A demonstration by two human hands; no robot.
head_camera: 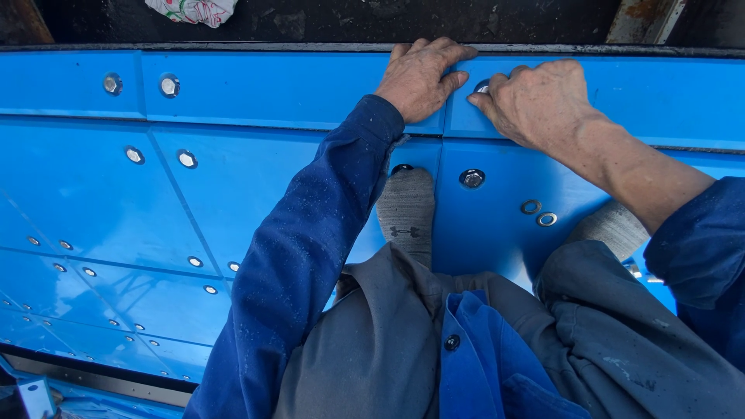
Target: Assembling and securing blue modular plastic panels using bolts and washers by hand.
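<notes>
Head view, looking down. Left hand [423, 76]: laid flat, palm down, on the glossy blue plastic panel surface [272, 85], fingers together and extended toward the right hand, fingertips hooked near the panel's upper edge; holding nothing. Right hand [535, 101]: just beside the left, knuckles up, fingers curled, thumb and forefinger closing on a small silver metal bolt head [482, 88] seated in the panel directly between the two hands; most of the bolt is hidden under the fingertips, so the exact grip cannot be told. Below the right hand: one recessed silver round bolt with washer [472, 178], and further toward the wrist side, two loose silver metal washers [538, 212] lying side by side on the panel. Below the left hand: a grey sock-clad foot [406, 209], toes nearly touching a dark bolt hole [402, 167]. Well to the left of the left hand: paired silver hexagonal bolts [140, 84] along the top strip, with further pairs descending across the panel seams. Both arms in dark blue long sleeves [303, 256], the right one pushed up; grey trousers [372, 349] nearest the camera. Beyond both hands, past the panel's edge: a crumpled white patterned cloth [192, 9] on dark ground.
</notes>
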